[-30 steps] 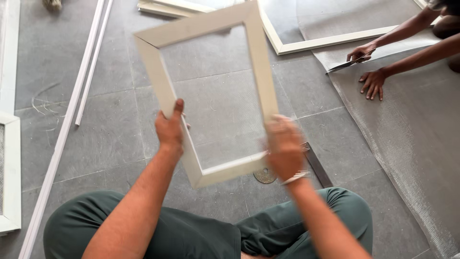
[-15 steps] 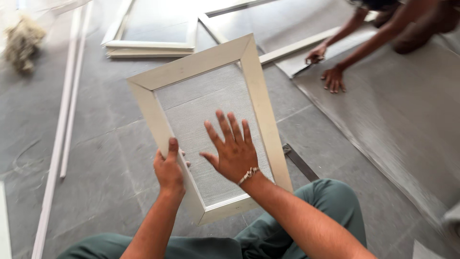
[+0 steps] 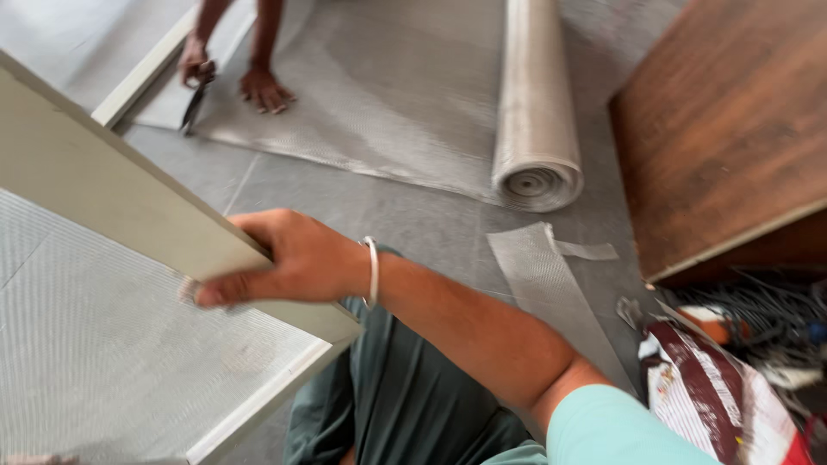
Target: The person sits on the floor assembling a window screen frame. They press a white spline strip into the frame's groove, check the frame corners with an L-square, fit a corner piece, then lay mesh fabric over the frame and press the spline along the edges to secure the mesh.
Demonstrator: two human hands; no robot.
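A cream-coloured frame [image 3: 112, 198] with grey mesh [image 3: 95, 344] stretched across it fills the left of the head view, tilted over my lap. My right hand [image 3: 276, 258] grips the frame's right rail, thumb on top and fingers under, with a thin bangle on the wrist. Only a sliver of my left hand [image 3: 34, 460] shows at the bottom left edge, at the frame's lower rail; its grip is hidden.
A roll of grey mesh [image 3: 534, 129] lies partly unrolled on the tiled floor. Another person's hands [image 3: 258, 86] press on the mesh sheet beside scissors [image 3: 194, 99]. A brown wooden board [image 3: 732, 129] stands right; a patterned bag [image 3: 715, 387] and wires [image 3: 767, 314] lie below it.
My view has swung right. My right hand left the mesh face and now grips the frame's right rail. The frame is closer and to my left; the left hand has dropped nearly out of view.
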